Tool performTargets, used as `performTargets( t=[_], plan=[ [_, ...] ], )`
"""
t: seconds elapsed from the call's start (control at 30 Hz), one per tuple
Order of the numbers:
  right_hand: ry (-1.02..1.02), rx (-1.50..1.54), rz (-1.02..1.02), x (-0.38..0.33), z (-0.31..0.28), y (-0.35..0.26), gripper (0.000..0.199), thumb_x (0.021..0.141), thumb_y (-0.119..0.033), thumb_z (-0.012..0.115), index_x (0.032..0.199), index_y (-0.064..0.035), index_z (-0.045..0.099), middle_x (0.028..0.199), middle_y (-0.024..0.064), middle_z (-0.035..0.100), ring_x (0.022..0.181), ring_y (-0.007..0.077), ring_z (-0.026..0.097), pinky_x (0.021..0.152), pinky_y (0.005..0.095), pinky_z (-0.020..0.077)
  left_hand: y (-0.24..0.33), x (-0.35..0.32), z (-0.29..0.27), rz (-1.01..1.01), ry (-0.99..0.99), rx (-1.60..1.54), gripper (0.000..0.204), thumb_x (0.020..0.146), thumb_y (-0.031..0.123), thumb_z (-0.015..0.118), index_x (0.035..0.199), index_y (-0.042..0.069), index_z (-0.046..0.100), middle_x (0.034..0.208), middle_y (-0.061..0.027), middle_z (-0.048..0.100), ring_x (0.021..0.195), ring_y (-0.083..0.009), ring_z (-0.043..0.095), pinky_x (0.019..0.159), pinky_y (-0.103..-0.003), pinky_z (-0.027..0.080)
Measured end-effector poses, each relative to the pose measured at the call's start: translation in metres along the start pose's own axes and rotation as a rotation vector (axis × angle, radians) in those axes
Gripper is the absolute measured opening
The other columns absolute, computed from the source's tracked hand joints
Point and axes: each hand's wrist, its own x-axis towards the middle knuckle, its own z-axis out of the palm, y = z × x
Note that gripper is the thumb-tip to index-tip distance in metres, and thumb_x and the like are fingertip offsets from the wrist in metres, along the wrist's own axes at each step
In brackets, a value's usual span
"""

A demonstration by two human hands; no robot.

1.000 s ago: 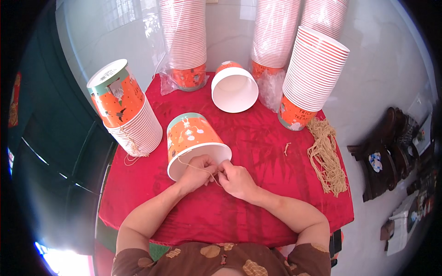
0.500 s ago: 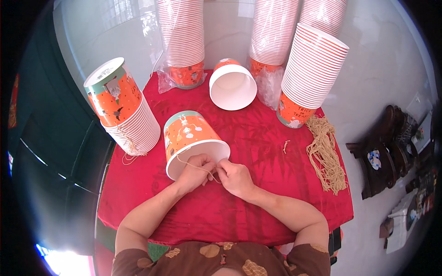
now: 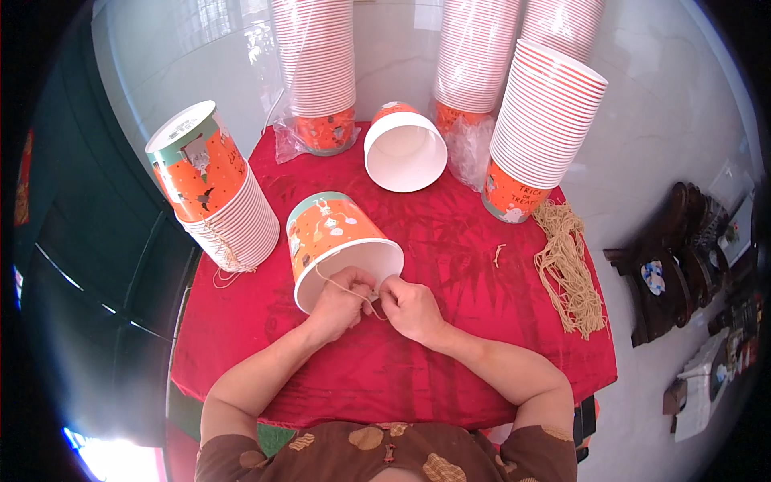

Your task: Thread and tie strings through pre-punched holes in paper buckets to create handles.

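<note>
An orange paper bucket [image 3: 333, 229] with a green base band and white inside lies on its side, mouth toward me. A tan cord [image 3: 337, 283] comes from the upper left of its rim and runs across its mouth to my hands. My left hand [image 3: 343, 304] is closed at the mouth, its fingertips partly inside and hidden. Close beside it, my right hand [image 3: 411, 310] pinches at the right side of the rim, where the cord's end seems to be. The fingertips cover what they grip there.
On the red-covered table [image 3: 450, 361] stand an upside-down bucket stack [image 3: 213, 185] at left and an upright stack [image 3: 546, 120] at right. Plastic-wrapped stacks [image 3: 321, 72] stand behind. Another bucket [image 3: 405, 149] lies at the back. A tan cord bundle [image 3: 566, 269] lies at right, near a short scrap [image 3: 499, 255].
The bucket's mouth has shifted and turned slightly to the right. The cord bows out a little more from the rim. Both hands stay at the mouth with small finger movements.
</note>
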Motion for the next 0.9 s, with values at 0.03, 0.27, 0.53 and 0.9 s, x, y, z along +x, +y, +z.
performTargets(
  t=[0.03,0.27,0.53,0.9],
  plan=[
    [0.001,0.000,0.001,0.000,0.000,0.001,0.003,0.085,-0.005,0.059,0.084,-0.0021,0.058,0.068,0.0174,0.062,0.063,0.0323,0.066,0.053,0.0402,0.0485,0.000,0.000,0.000,0.000,-0.001,0.000,0.013,0.092,0.006,0.051,0.099,-0.002,0.059,0.072,-0.0075,0.059,0.050,-0.0102,0.051,0.040,-0.025,0.038],
    [-0.013,0.007,0.016,0.000,0.001,0.003,0.004,0.085,-0.005,0.060,0.084,-0.0023,0.058,0.067,0.0170,0.061,0.061,0.0308,0.066,0.053,0.0393,0.0483,-0.014,0.005,-0.004,0.450,0.076,0.593,0.011,0.082,0.004,0.062,0.091,-0.003,0.061,0.085,-0.0159,0.064,0.077,-0.0278,0.064,0.068,-0.037,0.051],
    [-0.002,-0.002,-0.017,0.001,0.002,0.001,0.007,0.085,-0.007,0.062,0.085,-0.0015,0.058,0.069,0.0166,0.064,0.064,0.0317,0.067,0.055,0.0398,0.0505,-0.021,0.009,-0.006,0.513,0.083,0.677,0.008,0.079,0.003,0.068,0.081,0.000,0.061,0.084,-0.0121,0.063,0.074,-0.0236,0.062,0.066,-0.035,0.049],
    [0.038,-0.099,-0.127,-0.001,0.004,0.003,0.010,0.086,-0.010,0.061,0.088,-0.0056,0.053,0.062,0.0166,0.061,0.058,0.0365,0.064,0.050,0.0487,0.0491,-0.023,0.009,-0.006,0.524,0.066,0.657,0.006,0.080,0.002,0.067,0.080,-0.001,0.062,0.081,-0.0119,0.064,0.073,-0.0223,0.063,0.064,-0.034,0.049]
  ],
)
